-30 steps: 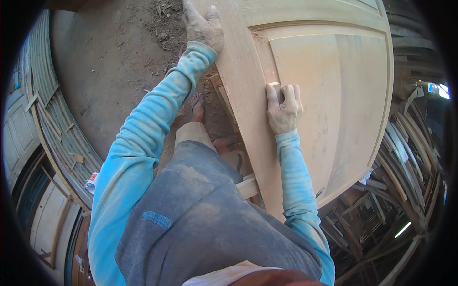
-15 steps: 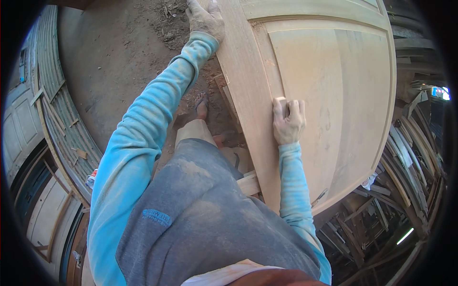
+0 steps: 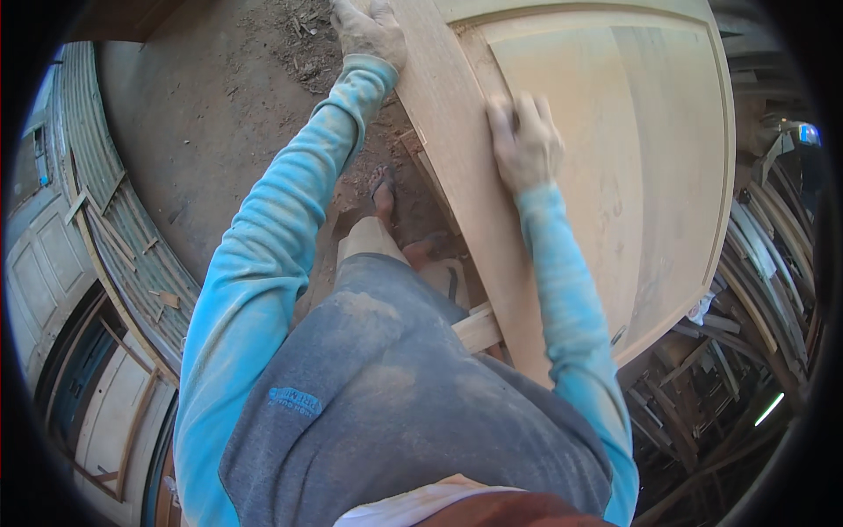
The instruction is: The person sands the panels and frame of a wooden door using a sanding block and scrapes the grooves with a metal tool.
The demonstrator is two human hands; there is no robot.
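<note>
Right hand (image 3: 524,140) has slid further up the door stile since the earlier frames, fingers flat and pressed on the wood, apparently rubbing it; whether it holds an abrasive cannot be told. Beyond, left hand (image 3: 369,31) clamps the far edge, steadying the wooden door panel (image 3: 650,158) lying raised above the dirt floor (image 3: 202,105).

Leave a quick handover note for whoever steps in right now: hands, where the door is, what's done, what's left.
Left hand: gripping the far left edge of the pale unfinished wooden panelled door, steadying it.
Right hand: pressed flat on the door's frame beside the raised panel, blurred; what is under its fingers cannot be seen.
Door lies flat over a wooden support.
Done: cannot tell how much is rubbed.
Left: likely the rest of the frame.
</note>
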